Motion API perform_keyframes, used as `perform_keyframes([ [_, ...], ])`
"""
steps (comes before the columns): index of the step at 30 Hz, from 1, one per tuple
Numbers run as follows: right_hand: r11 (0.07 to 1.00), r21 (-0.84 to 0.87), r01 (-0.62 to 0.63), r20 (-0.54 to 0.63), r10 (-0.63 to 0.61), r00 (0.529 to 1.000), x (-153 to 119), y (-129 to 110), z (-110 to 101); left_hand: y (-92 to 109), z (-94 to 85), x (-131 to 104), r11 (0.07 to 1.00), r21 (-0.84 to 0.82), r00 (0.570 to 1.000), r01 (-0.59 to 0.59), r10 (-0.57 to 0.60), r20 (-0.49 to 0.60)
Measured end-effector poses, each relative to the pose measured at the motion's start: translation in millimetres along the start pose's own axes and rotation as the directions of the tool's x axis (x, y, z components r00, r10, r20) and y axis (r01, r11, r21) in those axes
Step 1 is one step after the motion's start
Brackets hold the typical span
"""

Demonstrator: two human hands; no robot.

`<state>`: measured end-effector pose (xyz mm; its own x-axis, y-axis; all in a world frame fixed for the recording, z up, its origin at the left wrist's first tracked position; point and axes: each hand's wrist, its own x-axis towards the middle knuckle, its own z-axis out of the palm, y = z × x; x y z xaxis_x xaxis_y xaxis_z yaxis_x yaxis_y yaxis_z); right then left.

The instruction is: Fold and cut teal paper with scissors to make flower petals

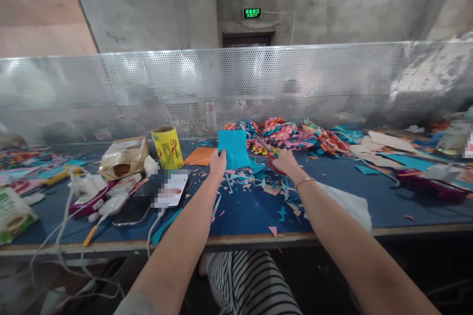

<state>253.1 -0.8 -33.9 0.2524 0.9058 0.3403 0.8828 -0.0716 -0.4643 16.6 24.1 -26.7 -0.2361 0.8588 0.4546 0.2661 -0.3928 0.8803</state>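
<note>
Dim indoor light, glare on metal mesh (229, 78), edges stretched.

Above the paper scraps (272, 190) runs open air, blocked behind by the perforated panel (185, 78)

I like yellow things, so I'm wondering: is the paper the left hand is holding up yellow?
No, the square paper in the left hand is plain blue.
</note>
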Motion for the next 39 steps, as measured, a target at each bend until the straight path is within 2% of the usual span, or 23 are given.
perform_keyframes([
  [3, 0.963, 0.267, -0.035, -0.091, 0.062, 0.994, 1.4, -6.3, 2.0, 0.6, 0.3, -1.6, 1.0, -0.013, 1.0, 0.001, -0.001, 0.003],
  [5, 0.883, 0.469, -0.023, -0.069, 0.062, 0.996, 1.9, -12.8, 1.8, 1.7, 0.5, -3.3, 1.0, 0.001, 1.0, -0.008, 0.008, 0.02],
  [7, 0.753, 0.657, -0.031, -0.011, 0.05, 0.999, 0.7, -19.4, 0.5, 2.6, 1.0, -4.6, 0.999, 0.011, 0.998, -0.031, 0.03, 0.056],
  [9, 0.582, 0.811, -0.059, 0.073, -0.001, 0.997, -2.7, -24.9, -1.2, 3.0, 2.3, -5.4, 0.998, 0.031, 0.992, -0.062, 0.058, 0.107],
  [11, 0.433, 0.897, -0.088, 0.14, -0.089, 0.986, -7.4, -28.6, -2.6, 3.3, 4.2, -5.9, 0.993, 0.044, 0.982, -0.107, 0.099, 0.159],
  [12, 0.399, 0.913, -0.091, 0.152, -0.123, 0.981, -9.7, -29.7, -3.0, 3.5, 5.3, -6.3, 0.991, 0.039, 0.976, -0.129, 0.119, 0.181],
  [19, 0.443, 0.896, 0.026, 0.06, -0.178, 0.982, -12.8, -34.6, 2.5, 5.3, 8.7, -11.7, 0.99, -0.04, 0.938, -0.138, 0.144, 0.316],
  [22, 0.524, 0.851, 0.021, 0.072, -0.156, 0.985, -8.8, -34.8, 4.5, 4.8, 9.0, -12.4, 0.992, -0.054, 0.918, -0.114, 0.126, 0.377],
  [24, 0.587, 0.809, 0.032, 0.068, -0.149, 0.987, -6.1, -33.2, 5.3, 4.1, 9.4, -12.1, 0.996, -0.075, 0.914, -0.049, 0.075, 0.4],
  [27, 0.612, 0.79, 0.034, 0.038, -0.104, 0.994, -3.2, -30.0, 5.8, 5.0, 9.3, -11.9, 0.961, -0.167, 0.894, 0.219, -0.129, 0.429],
  [29, 0.579, 0.815, 0.02, 0.02, -0.062, 0.998, -2.8, -28.7, 5.3, 8.5, 8.0, -13.3, 0.873, -0.264, 0.842, 0.41, -0.252, 0.477],
  [31, 0.516, 0.856, 0.009, 0.005, -0.027, 1.0, -3.1, -28.2, 4.2, 14.4, 5.6, -16.5, 0.784, -0.352, 0.793, 0.512, -0.274, 0.544],
  [33, 0.441, 0.897, -0.005, 0.001, 0.009, 1.0, -3.5, -28.2, 3.2, 21.0, 3.3, -21.6, 0.739, -0.415, 0.766, 0.531, -0.208, 0.609],
  [36, 0.339, 0.941, -0.017, 0.001, 0.049, 0.999, -2.6, -27.7, 3.1, 26.9, 3.0, -29.9, 0.732, -0.436, 0.721, 0.523, -0.107, 0.684],
  [39, 0.295, 0.956, -0.004, -0.011, 0.049, 0.999, -1.0, -26.4, 5.1, 26.1, 7.6, -34.5, 0.773, -0.37, 0.705, 0.515, -0.136, 0.696],
])
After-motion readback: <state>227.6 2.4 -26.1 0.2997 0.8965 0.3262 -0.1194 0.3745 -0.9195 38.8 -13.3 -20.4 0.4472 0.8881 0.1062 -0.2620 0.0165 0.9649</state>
